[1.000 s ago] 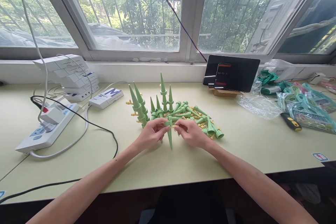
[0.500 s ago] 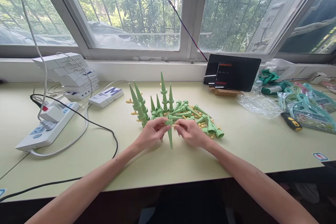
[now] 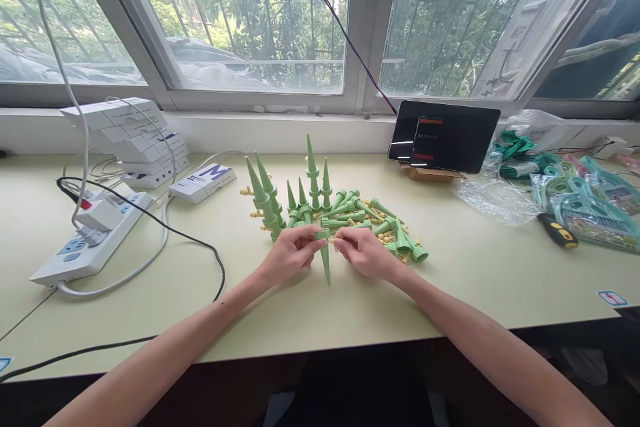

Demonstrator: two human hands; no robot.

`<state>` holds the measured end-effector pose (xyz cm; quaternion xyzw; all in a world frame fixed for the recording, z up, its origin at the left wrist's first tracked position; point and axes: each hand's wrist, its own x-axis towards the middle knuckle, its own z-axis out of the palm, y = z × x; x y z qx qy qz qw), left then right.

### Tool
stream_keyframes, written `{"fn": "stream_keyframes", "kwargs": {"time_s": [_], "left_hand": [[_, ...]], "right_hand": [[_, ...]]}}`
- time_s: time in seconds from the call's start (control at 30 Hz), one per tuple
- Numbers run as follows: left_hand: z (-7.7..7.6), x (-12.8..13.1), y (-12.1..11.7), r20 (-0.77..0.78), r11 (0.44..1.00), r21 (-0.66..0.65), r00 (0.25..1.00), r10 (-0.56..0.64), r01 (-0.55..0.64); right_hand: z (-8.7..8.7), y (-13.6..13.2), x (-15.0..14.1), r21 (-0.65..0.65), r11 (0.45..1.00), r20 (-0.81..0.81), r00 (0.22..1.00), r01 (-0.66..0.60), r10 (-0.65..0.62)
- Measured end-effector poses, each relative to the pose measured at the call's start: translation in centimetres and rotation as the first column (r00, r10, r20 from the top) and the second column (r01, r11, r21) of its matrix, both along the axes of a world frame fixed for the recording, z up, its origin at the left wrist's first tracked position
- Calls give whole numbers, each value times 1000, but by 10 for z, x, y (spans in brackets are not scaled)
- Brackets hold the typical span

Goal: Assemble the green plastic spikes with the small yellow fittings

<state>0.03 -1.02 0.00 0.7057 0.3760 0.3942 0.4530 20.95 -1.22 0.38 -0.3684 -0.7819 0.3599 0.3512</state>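
My left hand (image 3: 289, 253) is closed on the wide top of a green plastic cone spike (image 3: 325, 259), which points tip down toward the table. My right hand (image 3: 364, 252) pinches a small yellow part (image 3: 334, 240) against the side of that spike's top. Just behind my hands lies a pile of green spikes and yellow parts (image 3: 370, 220). Several finished spikes (image 3: 312, 177) stand upright at the pile's left and back.
A white power strip (image 3: 87, 240) with plugs and black and white cables lies at the left, with stacked white boxes (image 3: 133, 140) behind it. A dark tablet with a phone (image 3: 445, 137) leans at the windowsill. Plastic bags, teal items and a yellow-black screwdriver (image 3: 557, 230) lie at the right.
Almost nothing has moved; both hands stay together on the green spike, with only slight finger shifts at its top and a small camera shift.
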Motion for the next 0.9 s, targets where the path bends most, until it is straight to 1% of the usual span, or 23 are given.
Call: {"fn": "stream_keyframes", "kwargs": {"time_s": [0.1, 0.2, 0.27, 0.4, 0.47, 0.53, 0.67, 0.77, 0.83, 0.9], "left_hand": [[1, 0, 0, -15, 998, -58, 1000, -12, 11], [2, -1, 0, -13, 997, -78, 1000, -15, 14], [0, 0, 0, 2, 998, -69, 1000, -5, 5], [-2, 1, 0, 17, 1000, -13, 1000, 18, -18], [-2, 1, 0, 13, 1000, 5, 1000, 24, -24], [-1, 1, -1, 16, 1000, -8, 1000, 25, -25], [4, 1, -2, 14, 994, -112, 1000, -6, 7], [5, 0, -2, 10, 990, -139, 1000, -17, 19], [4, 0, -2, 10, 993, -119, 1000, -12, 13], [1, 1, -2, 14, 997, -80, 1000, 0, 1]], "right_hand": [[-1, 0, -1, 60, 998, 10, 1000, 11, -11], [0, -1, -1, 62, 998, 14, 1000, 13, -14], [1, 0, -1, 28, 1000, 6, 1000, 11, -11], [0, 1, 0, -83, 996, -30, 999, -25, 23], [-1, 2, 0, -108, 994, -35, 999, -34, 30], [-1, 2, 1, -86, 996, -30, 999, -30, 28], [-2, 0, 0, 15, 1000, -17, 1000, -8, 9], [-1, 0, 0, 38, 999, -16, 1000, 0, 1], [0, -1, 0, 5, 1000, -25, 1000, -6, 6], [0, 0, 0, -74, 997, -51, 998, -26, 23]]}}
